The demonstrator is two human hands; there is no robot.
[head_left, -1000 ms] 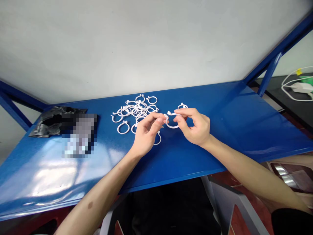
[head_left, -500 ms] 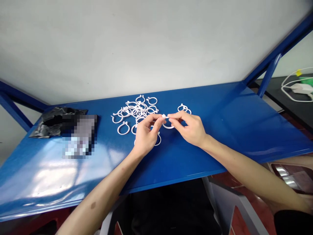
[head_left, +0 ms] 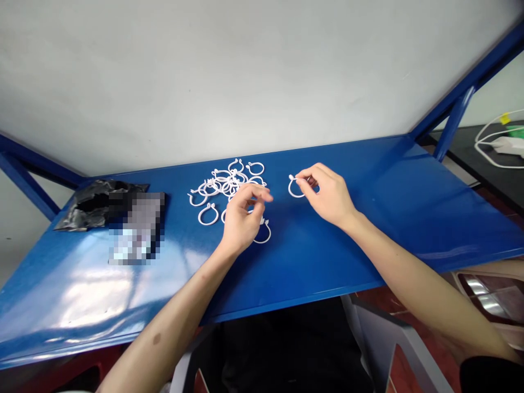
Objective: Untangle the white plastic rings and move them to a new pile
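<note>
Between the thumb and fingers of my right hand (head_left: 327, 195) is a white curtain ring (head_left: 291, 192), its small eyelet showing at the fingertips. My left hand (head_left: 245, 218) hovers by the pile with nothing in it, thumb and forefinger apart. Beneath and beyond that hand lies a loose pile of white curtain rings (head_left: 223, 185), several of them overlapping. A single ring (head_left: 208, 214) rests at the pile's near left, and another ring (head_left: 268, 234) shows just right of my left wrist. My right hand hides what lies behind it.
The blue tabletop (head_left: 319, 262) backs onto a pale wall (head_left: 254, 76). A black plastic bag (head_left: 77, 210) and a pixelated item (head_left: 141, 224) lie at left. Blue metal braces (head_left: 454, 123) flank both ends. A white cable (head_left: 487, 155) sits on a dark surface at far right.
My hands have parted. The right one carried the ring away to the right, toward where the separate rings lay. My left hand has let go of the ring and stays near the pile.
</note>
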